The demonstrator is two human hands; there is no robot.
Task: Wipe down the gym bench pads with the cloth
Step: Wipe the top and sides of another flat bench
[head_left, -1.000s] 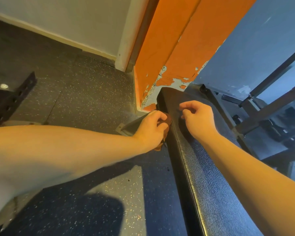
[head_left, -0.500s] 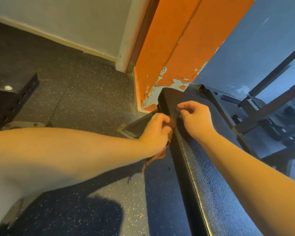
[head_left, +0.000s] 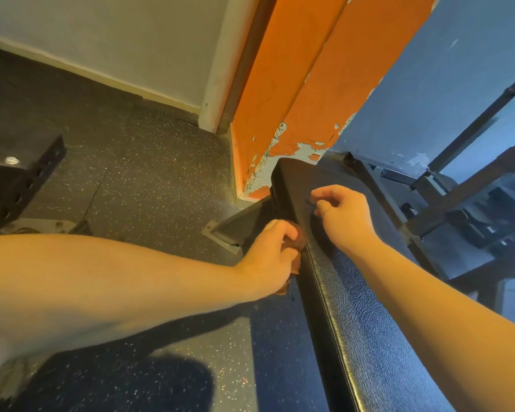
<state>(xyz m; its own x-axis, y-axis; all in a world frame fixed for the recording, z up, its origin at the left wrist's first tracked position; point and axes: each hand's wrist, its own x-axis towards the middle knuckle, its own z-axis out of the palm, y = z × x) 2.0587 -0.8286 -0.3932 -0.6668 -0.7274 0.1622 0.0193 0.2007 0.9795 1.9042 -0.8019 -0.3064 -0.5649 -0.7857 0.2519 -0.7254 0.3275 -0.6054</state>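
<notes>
A long black textured bench pad (head_left: 357, 316) runs from the lower right up to the orange pillar. My left hand (head_left: 268, 254) grips a bunched brown cloth (head_left: 298, 239) and presses it against the pad's left side edge, near the far end. Most of the cloth is hidden under my fingers; a corner hangs below my wrist. My right hand (head_left: 344, 217) hovers over the pad's top near its far end, fingers loosely curled with nothing in them.
An orange pillar (head_left: 295, 93) with peeling paint stands just beyond the pad's end. The bench's metal foot (head_left: 235, 230) is bolted to the speckled rubber floor (head_left: 137, 179). Dark metal frames stand at the right (head_left: 458, 203) and far left (head_left: 21, 188).
My left hand has slid the cloth back and forth along the pad's left side edge near the far end. My right hand has stayed above the pad's top.
</notes>
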